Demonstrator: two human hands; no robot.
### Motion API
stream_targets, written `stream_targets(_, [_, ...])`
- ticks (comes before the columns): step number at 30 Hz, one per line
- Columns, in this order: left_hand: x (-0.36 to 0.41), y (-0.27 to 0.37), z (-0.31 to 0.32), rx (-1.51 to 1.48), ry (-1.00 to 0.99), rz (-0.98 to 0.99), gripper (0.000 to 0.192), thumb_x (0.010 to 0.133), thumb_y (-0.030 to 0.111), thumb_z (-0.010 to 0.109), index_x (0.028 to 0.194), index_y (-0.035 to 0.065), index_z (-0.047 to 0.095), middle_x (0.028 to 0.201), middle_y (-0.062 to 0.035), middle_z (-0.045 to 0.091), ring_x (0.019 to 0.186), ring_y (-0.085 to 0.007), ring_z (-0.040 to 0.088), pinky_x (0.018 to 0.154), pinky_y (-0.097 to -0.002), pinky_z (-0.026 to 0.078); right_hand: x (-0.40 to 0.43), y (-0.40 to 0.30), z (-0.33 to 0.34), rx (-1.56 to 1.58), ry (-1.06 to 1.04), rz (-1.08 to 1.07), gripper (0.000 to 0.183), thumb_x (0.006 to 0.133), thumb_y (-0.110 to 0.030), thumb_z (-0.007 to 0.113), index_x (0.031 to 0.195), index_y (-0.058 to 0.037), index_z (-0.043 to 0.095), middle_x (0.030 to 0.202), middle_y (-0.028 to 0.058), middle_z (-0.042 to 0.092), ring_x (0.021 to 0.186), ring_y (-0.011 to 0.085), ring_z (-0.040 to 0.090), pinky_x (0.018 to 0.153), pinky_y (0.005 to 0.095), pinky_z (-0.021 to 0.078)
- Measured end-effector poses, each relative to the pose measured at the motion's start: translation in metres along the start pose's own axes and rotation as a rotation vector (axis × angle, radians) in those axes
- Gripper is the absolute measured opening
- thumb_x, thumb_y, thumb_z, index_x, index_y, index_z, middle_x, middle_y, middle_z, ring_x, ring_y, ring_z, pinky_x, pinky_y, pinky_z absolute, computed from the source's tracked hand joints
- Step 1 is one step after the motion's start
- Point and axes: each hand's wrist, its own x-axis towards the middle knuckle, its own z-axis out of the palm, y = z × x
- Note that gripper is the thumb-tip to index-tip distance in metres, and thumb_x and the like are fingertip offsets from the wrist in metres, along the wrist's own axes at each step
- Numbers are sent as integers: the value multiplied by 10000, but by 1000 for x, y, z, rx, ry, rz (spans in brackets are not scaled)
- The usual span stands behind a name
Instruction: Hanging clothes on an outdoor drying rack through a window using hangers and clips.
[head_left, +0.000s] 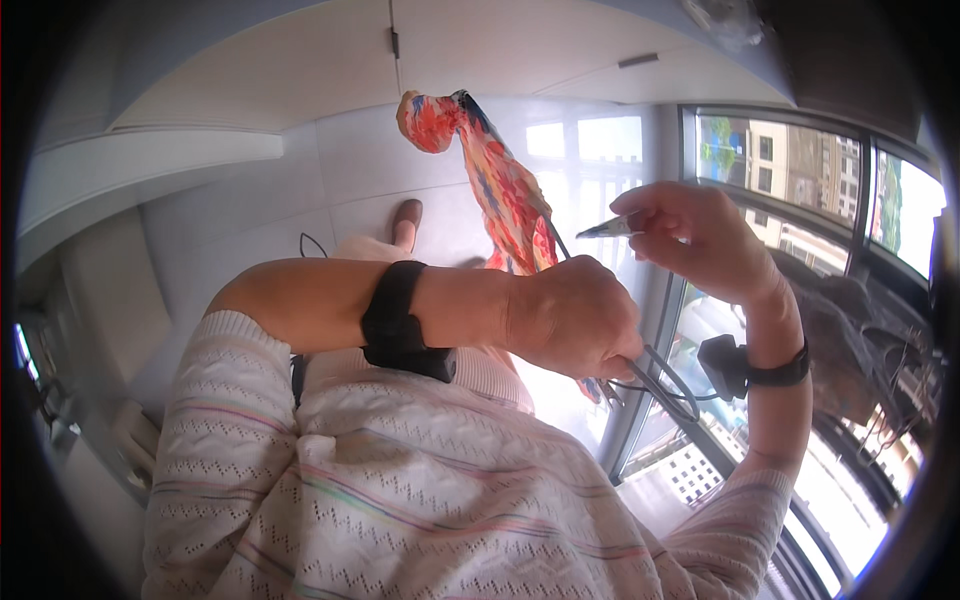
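My left hand (577, 319) reaches across my body and is closed around a grey clothes hanger (559, 238). Grey bent loops (679, 394) stick out past its fingers. A garment with a red, orange and blue floral pattern (499, 180) hangs down beyond this hand; the hand and forearm hide part of it. Below the fingers a small metal clip (611, 394) shows. Up and to the right, my right hand (686, 236) pinches a small tapered thing (606, 227) between thumb and fingers, its tip towards the garment. Whether that is a clothes peg I cannot tell.
Pale cabinet fronts (495, 56) line the far side above a grey tiled floor (300, 195). Framed windows (780, 165) run along the right. Dark items and thin wires (847, 322) hang beyond my right wrist. My brown shoe (409, 214) stands on the tiles.
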Motion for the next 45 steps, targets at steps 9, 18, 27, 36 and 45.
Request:
stream_targets(9, [19, 32, 74, -46, -294, 110, 245, 775, 299, 615, 652, 89, 585, 633, -44, 525, 632, -255, 575, 604, -372, 458, -101, 41, 49, -164, 293, -36, 129, 790, -76, 642, 890, 7, 633, 665, 87, 576, 527, 145, 518, 488, 267, 415])
stream_targets(18, [72, 38, 163, -13, -461, 277, 267, 767, 288, 604, 614, 69, 605, 611, -66, 540, 603, -254, 593, 559, -374, 474, -166, 94, 42, -305, 324, 100, 113, 745, -122, 606, 737, -13, 633, 572, 127, 547, 504, 269, 521, 499, 341, 419])
stream_targets(27, [33, 0, 52, -30, -612, 219, 273, 766, 283, 615, 632, 45, 603, 594, -90, 558, 573, -286, 584, 531, -377, 464, -47, 45, 34, -199, 287, 160, 142, 719, -127, 610, 702, 14, 615, 524, 117, 488, 457, 195, 458, 464, 309, 388])
stream_targets(36, [55, 10, 13, -90, -797, 219, 268, 781, 262, 596, 619, 48, 579, 566, -77, 531, 541, -293, 556, 502, -395, 438, -52, 19, 25, 137, 315, 365, 367, 779, -299, 635, 854, 60, 643, 587, 150, 570, 521, 200, 553, 540, 303, 463])
stream_targets(45, [-7, -34, -2, -124, -715, 463, 205, 775, 235, 631, 664, 67, 591, 545, -62, 487, 504, -255, 517, 439, -355, 378, -137, 7, 231, 840, 883, 517, 239, 862, -121, 569, 1070, -2, 578, 859, 28, 617, 768, 77, 558, 671, 217, 462])
